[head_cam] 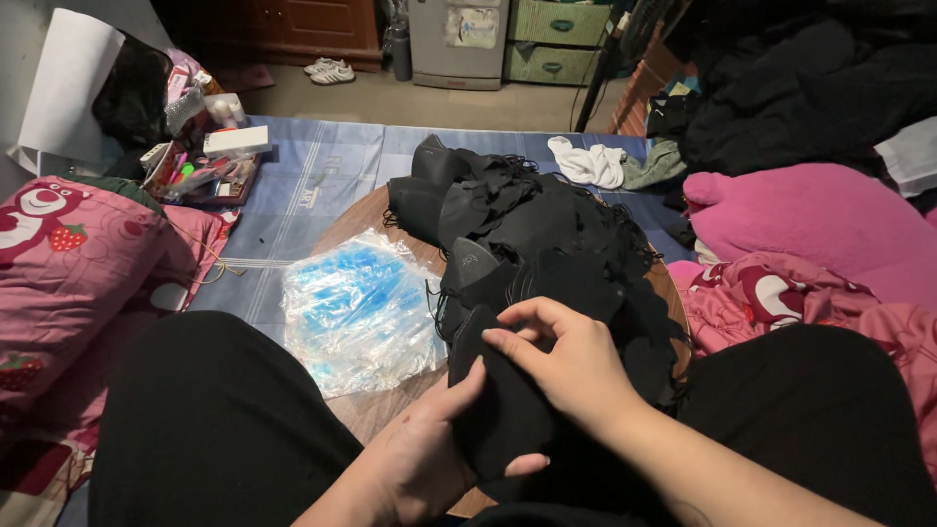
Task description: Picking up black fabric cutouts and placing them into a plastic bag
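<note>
At near centre, above the lap: left hand (425, 454) cupped under a black fabric piece (498, 410), thumb on its lower edge, fingers hidden behind the cloth. Right hand (571, 356) laid over the same piece from the right, fingertips curled and pinching its upper edge. Piece held at the near end of a heap of black fabric pieces (532, 229) with loose strings, piled on a round wooden table (366, 410). Left of heap, on the table: clear plastic bag (359, 307) with blue contents. Far left: pink pillow (73, 259). Right: pink blanket (815, 224).
</note>
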